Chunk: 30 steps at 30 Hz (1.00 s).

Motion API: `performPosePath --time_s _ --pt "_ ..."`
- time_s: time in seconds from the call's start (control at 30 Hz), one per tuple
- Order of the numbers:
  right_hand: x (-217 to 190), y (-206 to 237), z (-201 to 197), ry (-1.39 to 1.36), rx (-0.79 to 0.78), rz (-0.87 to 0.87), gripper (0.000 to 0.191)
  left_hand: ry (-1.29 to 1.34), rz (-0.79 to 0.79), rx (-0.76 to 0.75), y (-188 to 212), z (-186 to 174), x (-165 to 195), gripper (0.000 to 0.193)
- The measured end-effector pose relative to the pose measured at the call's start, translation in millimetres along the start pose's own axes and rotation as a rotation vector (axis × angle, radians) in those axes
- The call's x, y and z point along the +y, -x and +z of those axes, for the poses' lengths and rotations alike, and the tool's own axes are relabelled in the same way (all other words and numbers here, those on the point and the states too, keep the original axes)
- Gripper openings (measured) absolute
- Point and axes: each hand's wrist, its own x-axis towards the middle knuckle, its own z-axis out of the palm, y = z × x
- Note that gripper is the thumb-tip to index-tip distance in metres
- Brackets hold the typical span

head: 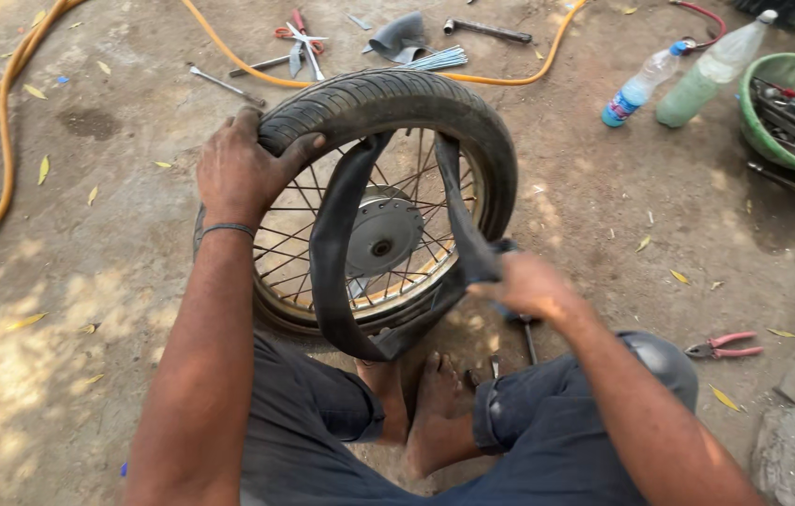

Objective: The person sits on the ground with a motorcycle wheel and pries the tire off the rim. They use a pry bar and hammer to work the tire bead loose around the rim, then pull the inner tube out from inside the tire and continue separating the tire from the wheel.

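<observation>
A spoked motorcycle wheel with a black tyre [416, 98] stands tilted on the dirt in front of my bare feet. My left hand [243, 169] grips the tyre's upper left edge. A limp black inner tube [332, 253] hangs out of the tyre across the spokes and the grey hub [380, 234]. My right hand [528, 286] is shut on the tube's right side, near the wheel's lower right rim.
An orange hose [6, 122] curves across the ground at left and top. Scissors, wrenches and a rubber scrap [397, 37] lie behind the wheel. Two plastic bottles [697, 70] and a green basin of tools [791, 70] sit at upper right. Pink-handled pliers [725, 347] lie by my right knee.
</observation>
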Motion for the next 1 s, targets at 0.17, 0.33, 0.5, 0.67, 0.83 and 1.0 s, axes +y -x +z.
performPosePath --time_s 0.17,0.33,0.5,0.67,0.83,1.0 --pt "33.4 37.5 -54.9 -0.119 0.78 -0.046 0.048 -0.02 -0.022 -0.019 0.8 -2.2 11.1 0.093" --pt "-23.8 -6.0 -56.4 -1.072 0.243 -0.245 0.061 -0.01 0.05 0.017 16.7 -10.3 34.1 0.084" --pt "-38.2 -28.2 -55.6 -1.631 0.136 -0.064 0.089 0.182 0.194 0.059 36.4 -20.5 51.1 0.071" --pt "-43.3 -10.8 -56.0 -1.764 0.256 -0.117 0.087 0.273 0.333 0.098 36.2 -28.1 57.2 0.063" --pt "-51.6 8.3 -49.5 -2.068 0.336 -0.32 0.084 0.487 0.441 0.129 43.4 -29.3 70.4 0.05" --pt "-32.6 28.2 -53.0 -1.805 0.424 -0.498 0.085 0.683 0.379 0.072 54.0 -39.1 61.3 0.038"
